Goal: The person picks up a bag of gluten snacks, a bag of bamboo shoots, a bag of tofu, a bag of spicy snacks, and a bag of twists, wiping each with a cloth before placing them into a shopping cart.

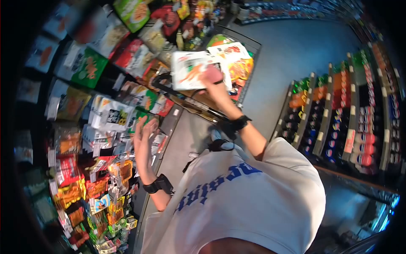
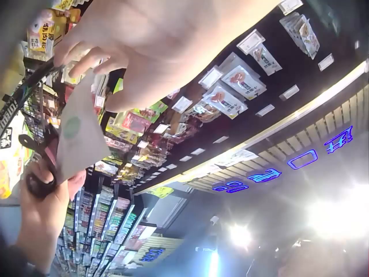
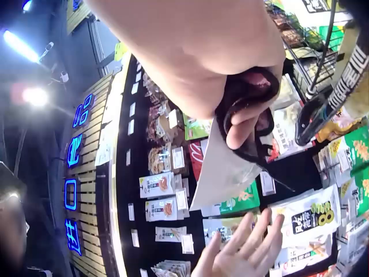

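My right hand [image 1: 217,88] grips a white snack packet [image 1: 186,70] with a food picture on its front, above the near end of a wire shopping cart [image 1: 259,44]. The right wrist view shows the plain back of that packet [image 3: 225,167], with black strap-like material [image 3: 230,107] around the fingers. My left hand [image 1: 146,133] is beside the hanging goods, its fingers apart and holding nothing. Close to it hangs a white packet with black lettering [image 1: 113,117]. In the right wrist view the left palm [image 3: 239,254] faces up, below the held packet.
The cart's dark handle [image 1: 186,99] lies between my body and the basket, which holds several colourful packets [image 1: 239,70]. Racks of snack packets [image 1: 69,144] line the left side. Bottled drinks [image 1: 334,114] stand on shelves at the right, across a grey floor [image 1: 292,38].
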A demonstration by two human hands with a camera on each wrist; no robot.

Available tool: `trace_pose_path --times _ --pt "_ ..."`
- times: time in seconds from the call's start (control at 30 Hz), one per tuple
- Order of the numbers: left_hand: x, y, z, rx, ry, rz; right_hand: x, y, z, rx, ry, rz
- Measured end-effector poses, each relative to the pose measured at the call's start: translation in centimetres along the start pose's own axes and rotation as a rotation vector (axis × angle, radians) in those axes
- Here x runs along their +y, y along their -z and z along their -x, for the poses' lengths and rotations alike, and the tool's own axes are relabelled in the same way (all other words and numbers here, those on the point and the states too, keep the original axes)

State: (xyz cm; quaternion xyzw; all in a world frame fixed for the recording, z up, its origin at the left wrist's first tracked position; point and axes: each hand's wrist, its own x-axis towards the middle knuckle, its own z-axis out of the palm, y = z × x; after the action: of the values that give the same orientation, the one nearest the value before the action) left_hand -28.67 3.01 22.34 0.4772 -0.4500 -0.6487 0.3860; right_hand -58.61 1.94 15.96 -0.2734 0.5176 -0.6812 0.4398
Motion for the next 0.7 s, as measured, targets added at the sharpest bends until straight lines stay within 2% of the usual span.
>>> trace_pose_path --times 0.07,0.1,0.17,0.23,0.3,0.33,0.37,0.43,0.47,0.5,0.53,0.6,0.67,0.7 --pt "-0.3 1.8 0.4 0.033 -0.005 -0.019 -1.7 0.5 -0.5 0.102 0.098 -0.02" --pt "-0.7 2.9 0.6 0.052 -0.009 -0.004 -1.5 1.5 -1.6 0.066 -0.006 0.046" --pt "-0.8 4.2 1.4 0.087 0.041 0.039 1.4 2.3 -3.6 0.072 0.096 0.029" --pt "-0.8 5.4 2.1 0.069 0.04 0.0 2.3 2.5 -3.2 -0.122 -0.014 0.209" --pt "-0.9 6.4 2.6 0.079 0.046 -0.042 3.2 0.9 -2.1 -0.281 -0.105 0.256" --pt "-0.8 6.8 2.8 0.083 0.036 -0.055 3.1 -0.3 -1.5 -0.335 -0.192 0.295" --pt "-0.6 7.1 3.0 0.1 0.02 -0.047 2.6 -1.1 -0.9 -0.413 -0.357 0.357" --pt "-0.2 7.7 3.4 0.132 -0.055 -0.055 2.8 -3.6 0.8 -0.38 -0.19 0.385" --pt "-0.3 8.2 3.5 0.163 -0.201 0.002 2.0 -5.1 2.0 -0.374 -0.146 0.287" --pt "0.4 8.7 3.9 0.188 -0.214 0.008 1.4 -6.1 2.4 -0.403 -0.141 0.29" --pt "1.8 9.0 4.5 0.275 -0.372 -0.059 0.9 -6.9 2.6 -0.399 -0.075 0.307" --pt "6.1 9.3 6.9 0.428 -0.635 -0.127 -2.6 -9.6 4.2 -0.378 -0.007 0.262" --pt "10.7 9.9 10.6 0.611 -0.83 -0.273 -3.2 -9.7 3.6 -0.329 0.017 0.145" --pt "12.3 10.5 12.1 0.653 -1.024 -0.339 -5.3 -10.5 4.3 -0.275 0.039 0.105"
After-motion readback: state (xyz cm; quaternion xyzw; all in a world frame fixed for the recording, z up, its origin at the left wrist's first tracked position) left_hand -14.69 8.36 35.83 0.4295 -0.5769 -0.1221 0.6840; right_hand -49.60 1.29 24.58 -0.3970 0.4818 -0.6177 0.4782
